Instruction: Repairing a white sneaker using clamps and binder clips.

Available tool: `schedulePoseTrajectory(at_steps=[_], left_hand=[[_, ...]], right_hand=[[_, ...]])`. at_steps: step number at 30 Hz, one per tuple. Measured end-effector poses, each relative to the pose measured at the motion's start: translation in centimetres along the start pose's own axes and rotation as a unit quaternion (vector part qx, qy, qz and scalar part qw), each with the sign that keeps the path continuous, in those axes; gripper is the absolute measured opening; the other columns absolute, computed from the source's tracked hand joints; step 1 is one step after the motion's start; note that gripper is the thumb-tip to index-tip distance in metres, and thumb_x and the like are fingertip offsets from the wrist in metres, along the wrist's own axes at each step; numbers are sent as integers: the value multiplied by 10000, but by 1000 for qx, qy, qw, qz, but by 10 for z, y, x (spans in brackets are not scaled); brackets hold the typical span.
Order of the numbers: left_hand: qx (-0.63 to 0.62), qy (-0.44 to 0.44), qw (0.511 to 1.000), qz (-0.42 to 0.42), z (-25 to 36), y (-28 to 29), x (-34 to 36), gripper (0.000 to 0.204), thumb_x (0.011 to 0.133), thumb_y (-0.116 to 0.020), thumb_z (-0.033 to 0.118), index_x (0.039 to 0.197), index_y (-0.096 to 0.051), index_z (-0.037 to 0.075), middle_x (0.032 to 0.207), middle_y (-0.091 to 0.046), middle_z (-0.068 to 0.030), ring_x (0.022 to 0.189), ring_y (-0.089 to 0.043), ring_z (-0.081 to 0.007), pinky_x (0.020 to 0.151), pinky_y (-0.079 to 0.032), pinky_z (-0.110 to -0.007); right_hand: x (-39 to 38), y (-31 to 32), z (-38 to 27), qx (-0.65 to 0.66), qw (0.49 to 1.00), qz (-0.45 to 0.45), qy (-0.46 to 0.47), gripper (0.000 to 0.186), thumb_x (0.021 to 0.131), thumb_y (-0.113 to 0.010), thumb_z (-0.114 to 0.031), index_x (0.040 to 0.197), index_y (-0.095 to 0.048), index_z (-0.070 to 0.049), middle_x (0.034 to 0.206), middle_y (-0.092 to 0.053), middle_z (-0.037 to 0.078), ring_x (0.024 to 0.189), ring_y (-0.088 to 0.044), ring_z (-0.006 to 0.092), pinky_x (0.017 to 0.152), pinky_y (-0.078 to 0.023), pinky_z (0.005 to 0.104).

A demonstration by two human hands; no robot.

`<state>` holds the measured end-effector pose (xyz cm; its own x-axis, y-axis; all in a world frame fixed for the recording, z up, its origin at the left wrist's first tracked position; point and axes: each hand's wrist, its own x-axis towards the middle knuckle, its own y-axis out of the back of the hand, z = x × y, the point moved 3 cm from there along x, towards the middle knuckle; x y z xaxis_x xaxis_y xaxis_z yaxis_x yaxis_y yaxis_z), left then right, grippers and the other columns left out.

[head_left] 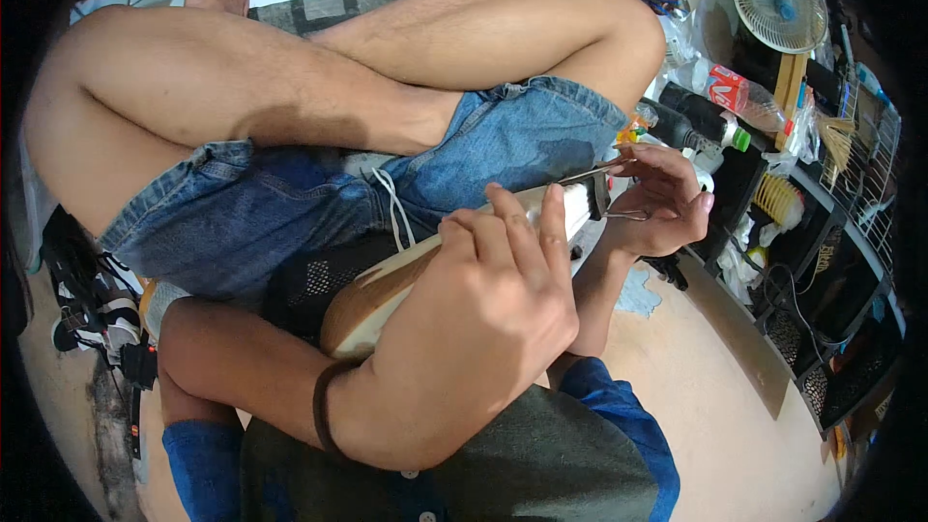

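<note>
Across my lap lies a long, rounded object [382, 314] with a brown, wood-like end and cream edges; its exact kind is unclear. My left hand [493, 280], with a dark band at the wrist, lies over its middle with bent fingers, and my palm hides part of it. At its far right end sits a dark fitting [600, 195]. Thin metal pieces [585, 174] stick out beside this fitting. My right hand [662, 198] is turned palm up there, fingers curled against the metal; how firmly they grip is partly hidden.
My crossed bare legs [377, 68] and denim shorts [290, 198] are beyond the object. On the right are plastic bottles [739, 97], a fan [779, 2] and a black rack [822, 348]. Striped sandals [116, 319] and cables lie at left on the floor [715, 435].
</note>
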<state>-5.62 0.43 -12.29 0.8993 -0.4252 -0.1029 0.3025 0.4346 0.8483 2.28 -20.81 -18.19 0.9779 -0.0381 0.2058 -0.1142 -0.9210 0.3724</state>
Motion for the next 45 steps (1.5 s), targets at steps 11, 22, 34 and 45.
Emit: schedulePoseTrajectory(at_steps=[11,22,34,45], left_hand=[[26,-7,999,-30,4,0,7,528,802,-606,111,1286,-617,-100,1023,-687,-263,764,-657,-223,678,-569,-272],[-3,-31,999,11,-6,3,-5,516,787,-626,91,1272,-633,-85,1058,-686,-190,747,-631,-177,643,-541,-254],[-231,-96,968,-2,-93,-27,10,451,967,-559,148,1382,-541,-27,1230,-649,-277,1148,-632,-397,972,-499,-429],[-252,-10,967,-23,-109,-42,19,448,937,-667,279,1238,-651,-53,1094,-691,-278,983,-678,-415,871,-516,-428]], right_hand=[[3,7,11,46,998,-35,-35,852,993,-177,-577,840,-665,104,808,-696,239,679,-702,306,559,-573,337],[-9,10,-6,63,996,-12,61,846,1011,-129,-563,860,-641,93,807,-652,230,660,-661,316,587,-590,372],[16,-28,-9,-120,918,-369,82,584,662,-927,-262,1155,-699,-48,1043,-705,62,832,-669,173,729,-569,302],[22,-40,-3,-113,911,-396,28,455,801,-838,-224,1171,-688,-8,1002,-704,71,819,-665,109,698,-546,265]])
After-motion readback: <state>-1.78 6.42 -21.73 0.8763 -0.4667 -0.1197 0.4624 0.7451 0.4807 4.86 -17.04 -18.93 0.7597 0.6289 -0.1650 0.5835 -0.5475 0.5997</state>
